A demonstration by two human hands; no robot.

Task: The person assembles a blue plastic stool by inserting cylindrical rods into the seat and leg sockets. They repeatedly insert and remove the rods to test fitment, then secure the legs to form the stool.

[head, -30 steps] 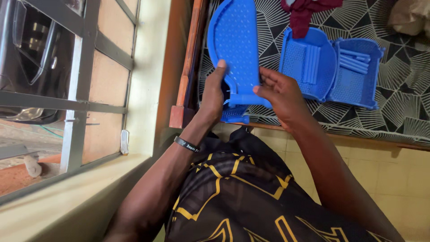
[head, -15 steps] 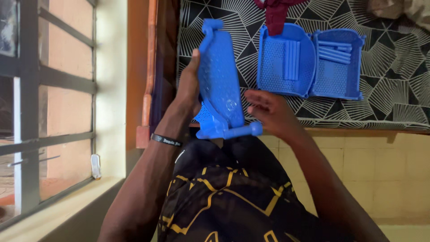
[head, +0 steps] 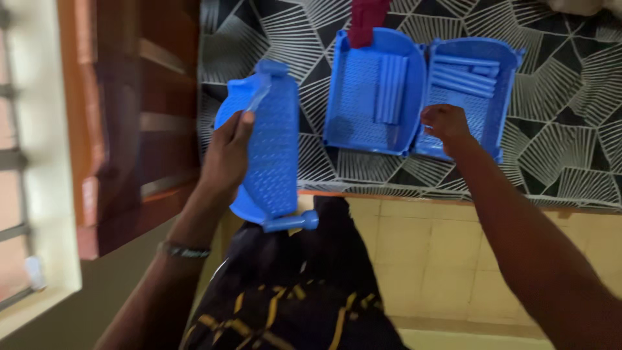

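My left hand (head: 227, 155) grips a blue perforated plastic shelf tray (head: 272, 152) by its left rim, holding it over the bed's edge and my lap. A short blue tube (head: 291, 222) sticks out from the tray's bottom corner. My right hand (head: 444, 124) reaches into the right one of two blue trays (head: 476, 55) lying side by side on the patterned sheet; its fingers curl at the tray's near edge, and I cannot see whether they hold anything. Both lying trays hold several loose blue tubes (head: 392, 87).
The black-and-white patterned sheet (head: 570, 149) covers the bed. A dark red object (head: 366, 19) lies above the left tray (head: 363, 123). A brown wooden bed frame (head: 129, 129) stands at left, beside a window wall. Yellow floor tiles (head: 427, 259) show below. My patterned black-and-yellow garment (head: 291, 304) fills the bottom.
My right hand has let go of the held tray and moved right to the far tray. My left hand alone keeps the tray, with the tube now fixed at its corner.
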